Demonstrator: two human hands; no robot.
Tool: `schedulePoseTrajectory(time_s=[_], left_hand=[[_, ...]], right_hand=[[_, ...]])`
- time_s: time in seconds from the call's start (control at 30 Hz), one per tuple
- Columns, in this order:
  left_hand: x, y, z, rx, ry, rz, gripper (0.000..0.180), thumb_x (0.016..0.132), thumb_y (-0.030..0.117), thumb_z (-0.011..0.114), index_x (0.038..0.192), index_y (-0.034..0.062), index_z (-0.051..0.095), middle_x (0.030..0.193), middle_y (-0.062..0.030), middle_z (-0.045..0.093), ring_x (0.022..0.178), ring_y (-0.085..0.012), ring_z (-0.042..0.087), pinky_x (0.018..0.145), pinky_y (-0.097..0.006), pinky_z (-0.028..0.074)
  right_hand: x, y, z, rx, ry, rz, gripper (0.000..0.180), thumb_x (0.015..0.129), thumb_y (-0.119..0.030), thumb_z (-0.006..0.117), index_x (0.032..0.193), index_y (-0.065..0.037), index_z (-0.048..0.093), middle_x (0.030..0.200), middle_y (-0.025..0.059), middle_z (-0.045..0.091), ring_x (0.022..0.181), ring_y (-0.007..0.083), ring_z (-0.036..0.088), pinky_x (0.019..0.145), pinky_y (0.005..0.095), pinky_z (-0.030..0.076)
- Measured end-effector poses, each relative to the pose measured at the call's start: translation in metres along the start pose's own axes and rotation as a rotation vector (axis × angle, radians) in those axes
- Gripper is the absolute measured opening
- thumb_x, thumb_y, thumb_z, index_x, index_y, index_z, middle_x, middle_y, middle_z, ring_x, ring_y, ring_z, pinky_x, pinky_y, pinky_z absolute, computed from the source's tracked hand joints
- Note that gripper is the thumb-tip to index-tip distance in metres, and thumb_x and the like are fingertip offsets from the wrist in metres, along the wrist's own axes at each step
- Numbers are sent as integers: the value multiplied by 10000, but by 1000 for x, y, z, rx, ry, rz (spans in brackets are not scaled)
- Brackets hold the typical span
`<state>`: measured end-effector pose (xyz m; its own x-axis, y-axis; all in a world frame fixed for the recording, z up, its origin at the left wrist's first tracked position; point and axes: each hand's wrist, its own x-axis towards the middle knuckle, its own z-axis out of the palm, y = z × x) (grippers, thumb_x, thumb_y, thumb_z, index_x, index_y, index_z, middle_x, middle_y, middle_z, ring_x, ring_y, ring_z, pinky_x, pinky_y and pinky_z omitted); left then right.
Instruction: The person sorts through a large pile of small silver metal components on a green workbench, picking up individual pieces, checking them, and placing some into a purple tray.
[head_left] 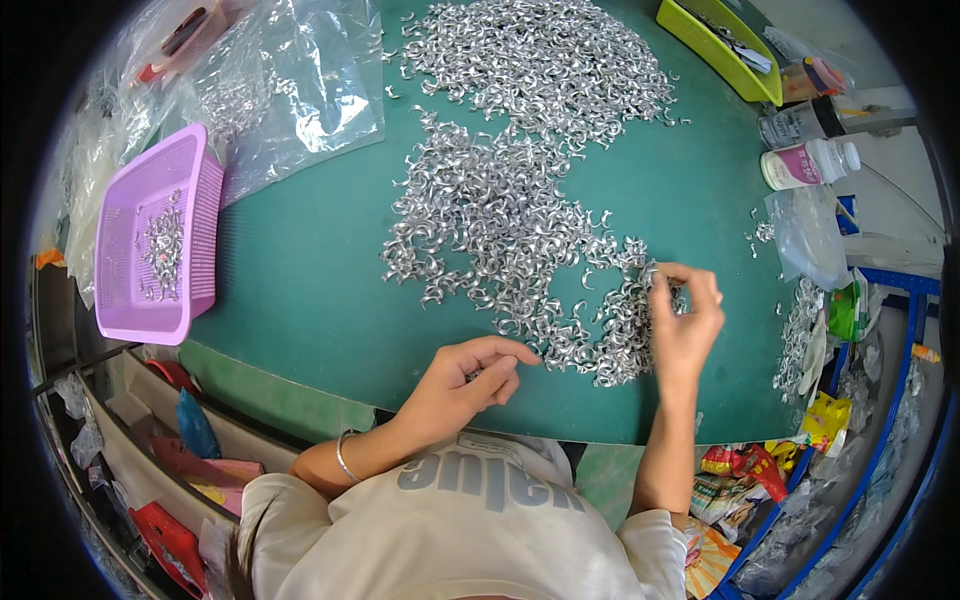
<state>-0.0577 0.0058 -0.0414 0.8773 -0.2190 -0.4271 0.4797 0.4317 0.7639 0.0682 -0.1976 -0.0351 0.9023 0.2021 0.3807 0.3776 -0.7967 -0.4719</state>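
Small curved silver metal pieces (480,200) lie in a loose heap on the green tabletop (300,270), with a second heap (540,60) behind it. My left hand (465,390) is at the near edge of the front heap. Its fingers are curled around a few grey metal pieces, partly hidden in the palm, while the index finger points at the heap. At the heap's right edge, my right hand (690,325) pinches thumb and forefinger together on what looks like one curved metal piece (652,267).
A purple basket (205,240) with some metal pieces inside stands at the left, beside clear plastic bags (320,80). Far right are a yellow-green tray (715,50), a white bottle (800,165) and more pieces (798,340). Blue shelving (880,440) flanks the table's right side.
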Motion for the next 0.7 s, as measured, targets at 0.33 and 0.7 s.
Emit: schedulePoseTrajectory(time_s=[0.33, 0.7], left_hand=[[20, 11, 20, 195, 102, 250, 163, 786, 25, 590, 947, 10, 611, 596, 42, 432, 528, -20, 349, 483, -173, 290], [23, 18, 32, 304, 146, 442, 123, 724, -7, 648, 846, 3, 654, 549, 54, 389, 519, -23, 328, 475, -186, 294]], right_hand=[[-18, -26, -31, 1143, -451, 622, 87, 771, 74, 549, 813, 0, 568, 776, 62, 621, 708, 75, 552, 650, 203, 416], [-31, -61, -34, 1251, -501, 621, 90, 780, 78, 564, 836, 11, 543, 808, 50, 602, 701, 49, 522, 615, 189, 403]])
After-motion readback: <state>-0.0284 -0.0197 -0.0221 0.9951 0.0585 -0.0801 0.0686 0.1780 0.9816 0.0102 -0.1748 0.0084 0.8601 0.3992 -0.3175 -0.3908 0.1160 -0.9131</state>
